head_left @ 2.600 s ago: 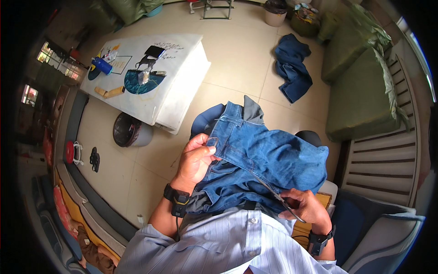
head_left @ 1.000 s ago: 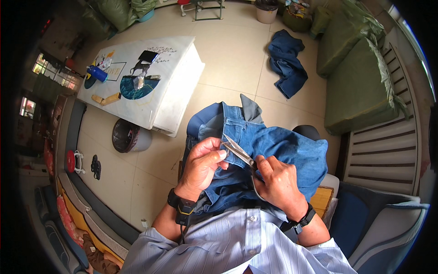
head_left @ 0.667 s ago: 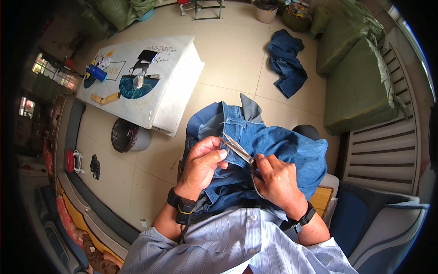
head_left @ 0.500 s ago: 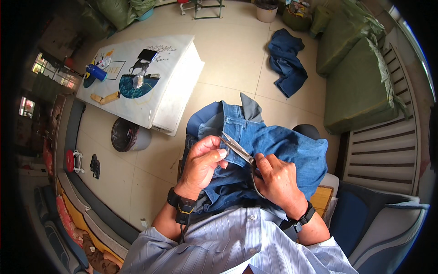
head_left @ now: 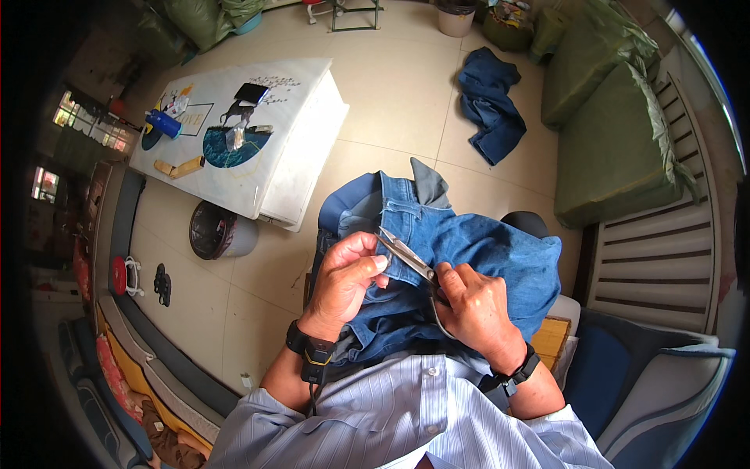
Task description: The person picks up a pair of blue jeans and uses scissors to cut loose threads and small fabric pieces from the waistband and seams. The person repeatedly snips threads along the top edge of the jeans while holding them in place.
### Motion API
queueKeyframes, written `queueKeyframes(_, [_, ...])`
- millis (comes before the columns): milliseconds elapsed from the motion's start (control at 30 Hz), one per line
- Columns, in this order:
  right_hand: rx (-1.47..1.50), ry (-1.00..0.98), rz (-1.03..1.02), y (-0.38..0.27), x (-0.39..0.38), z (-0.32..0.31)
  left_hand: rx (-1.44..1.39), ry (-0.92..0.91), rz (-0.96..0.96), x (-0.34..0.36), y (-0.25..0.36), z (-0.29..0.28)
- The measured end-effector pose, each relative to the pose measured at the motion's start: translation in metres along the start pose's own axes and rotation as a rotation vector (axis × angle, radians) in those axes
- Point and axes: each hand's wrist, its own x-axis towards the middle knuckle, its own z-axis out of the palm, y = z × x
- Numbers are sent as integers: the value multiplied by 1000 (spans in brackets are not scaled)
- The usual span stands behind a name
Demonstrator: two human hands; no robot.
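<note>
Table (head_left: 291, 113), white and patterned, is standing at ten o'clock, bearing a blue bottle (head_left: 162, 123). A bin (head_left: 245, 236) is standing at nine o'clock, beside the table. At seven o'clock from centre, the person's left hand (head_left: 344, 281) is clamping thumb and forefinger together on the waistband edge of blue jeans (head_left: 476, 244). The jeans are lying across the lap, from centre towards three o'clock, the lap seemingly supporting their weight. This pinch is apparently steadying the edge beside the blades; whether a loose thread is caught is too small to tell. Metal scissors (head_left: 408, 254) are pointing between ten and eleven o'clock, tips near those fingers. At four o'clock, the right hand (head_left: 476, 309) is clamping its fingers around the scissor handles, seemingly for control. Another denim garment (head_left: 491, 105) is lying on the floor between one and two o'clock; green-wrapped bundles (head_left: 617, 148) are resting at two.
</note>
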Motion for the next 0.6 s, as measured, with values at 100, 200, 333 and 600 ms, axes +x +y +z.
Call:
queueKeyframes(100, [-1, 0, -2, 1, 0, 1, 2, 3, 3, 0, 1, 2])
queueKeyframes(200, [7, 13, -9, 2, 0, 3, 1, 4, 2, 0, 0, 1])
queueKeyframes(333, [28, 29, -11, 2, 0, 5, -4, -1, 5, 1, -2, -1])
queueKeyframes(600, [63, 16, -1, 1, 2, 3, -18, -15, 6, 3, -6, -10])
